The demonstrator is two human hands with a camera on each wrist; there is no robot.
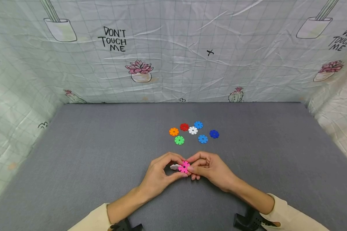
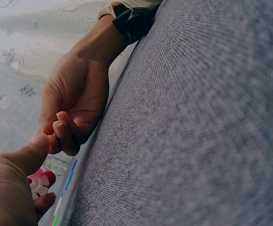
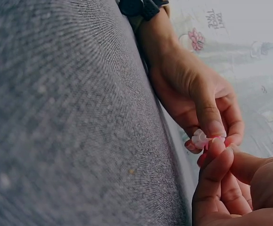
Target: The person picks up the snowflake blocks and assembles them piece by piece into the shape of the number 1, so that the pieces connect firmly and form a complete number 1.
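Observation:
Both hands meet low in the head view, around a pink notched disc [image 1: 184, 166], a flat plastic piece with slots round its rim. My left hand [image 1: 157, 175] holds it by its edges between thumb and fingers. The thumb and forefinger of my right hand [image 1: 214, 168] pinch its right side. A white notched disc [image 1: 174, 167] adjoins the pink one at an angle, inside the curve of the left fingers. In the right wrist view the white disc [image 3: 200, 139] shows beside the left thumb, and fingers cover most of the pink one.
Beyond the hands, several loose notched discs lie flat on the grey table [image 1: 104, 144]: orange [image 1: 173, 132], red [image 1: 184, 127], white [image 1: 192, 130], green [image 1: 179, 140], light blue [image 1: 202, 139] and dark blue [image 1: 214, 134]. A printed cloth [image 1: 173, 48] hangs behind the table and along its sides.

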